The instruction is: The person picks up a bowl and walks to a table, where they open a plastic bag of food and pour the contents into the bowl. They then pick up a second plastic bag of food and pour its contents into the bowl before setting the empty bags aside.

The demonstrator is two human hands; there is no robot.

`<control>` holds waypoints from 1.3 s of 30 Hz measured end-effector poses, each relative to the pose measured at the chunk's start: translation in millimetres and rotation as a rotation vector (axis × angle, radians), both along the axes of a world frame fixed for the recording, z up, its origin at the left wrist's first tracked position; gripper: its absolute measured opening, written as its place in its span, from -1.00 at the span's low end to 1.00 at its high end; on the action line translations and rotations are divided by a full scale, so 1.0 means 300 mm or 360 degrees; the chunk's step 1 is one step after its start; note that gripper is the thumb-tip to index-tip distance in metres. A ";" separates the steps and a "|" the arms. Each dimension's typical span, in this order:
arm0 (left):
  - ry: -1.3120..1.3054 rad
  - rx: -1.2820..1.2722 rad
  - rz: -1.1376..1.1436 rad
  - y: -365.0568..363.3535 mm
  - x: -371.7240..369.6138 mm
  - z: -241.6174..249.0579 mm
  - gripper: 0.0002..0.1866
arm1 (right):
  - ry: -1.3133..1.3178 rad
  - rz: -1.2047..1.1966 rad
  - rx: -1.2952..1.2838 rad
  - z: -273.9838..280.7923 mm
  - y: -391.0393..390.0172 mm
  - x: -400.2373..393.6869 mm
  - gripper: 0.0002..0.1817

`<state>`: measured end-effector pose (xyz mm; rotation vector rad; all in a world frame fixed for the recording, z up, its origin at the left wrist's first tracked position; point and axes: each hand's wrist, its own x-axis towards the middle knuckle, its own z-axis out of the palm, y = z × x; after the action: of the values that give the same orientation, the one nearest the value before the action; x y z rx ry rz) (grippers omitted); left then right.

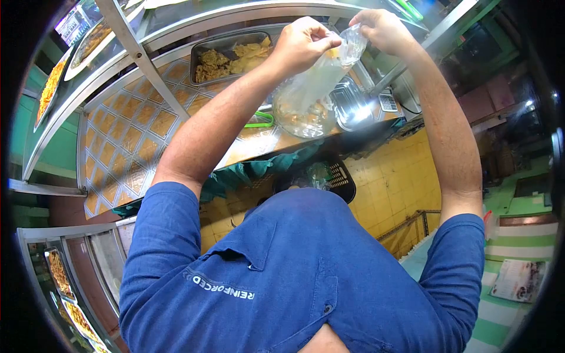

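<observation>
My left hand (303, 46) is closed, its thumb and fingers pinching the upper edge of a thin clear plastic bag (322, 79). On the other side of the bag's mouth, my right hand (385, 34) grips the plastic with its fingers pressed together. The bag hangs down over a transparent bowl (306, 123) on the counter. Pieces of something pale and yellowish show in or through the bowl, but I cannot make out what they are. Beside the bowl lies a shiny rectangular metal tray or lid (354, 106). A bright green handle (261, 120) sticks out to the left of the bowl.
A dark metal tray (197, 65) with yellow fried food stands at the back of the tiled-pattern counter (132, 135). A calculator (388, 102) lies to the right. Metal frame bars (138, 56) cross the left. Below the counter sits a black basket (347, 191).
</observation>
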<state>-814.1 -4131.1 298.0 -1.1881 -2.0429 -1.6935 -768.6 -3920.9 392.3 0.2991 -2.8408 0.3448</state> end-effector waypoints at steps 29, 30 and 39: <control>0.0746 -0.0288 0.0421 -0.052 -0.013 0.070 -0.84 | 0.0061 -0.0068 0.0129 0.084 0.028 0.074 -0.81; 0.0694 -0.0347 0.0452 -0.062 0.001 0.083 -0.84 | -0.0020 -0.0148 0.0122 0.093 0.014 0.081 -0.81; 0.0258 -0.0230 0.0418 -0.056 -0.039 0.066 -0.85 | -0.0010 -0.0193 0.0288 0.104 -0.006 0.080 -0.77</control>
<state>-825.8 -4148.0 317.8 -1.0074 -2.1403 -1.3068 -744.7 -3922.7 423.4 0.1592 -2.8840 0.0641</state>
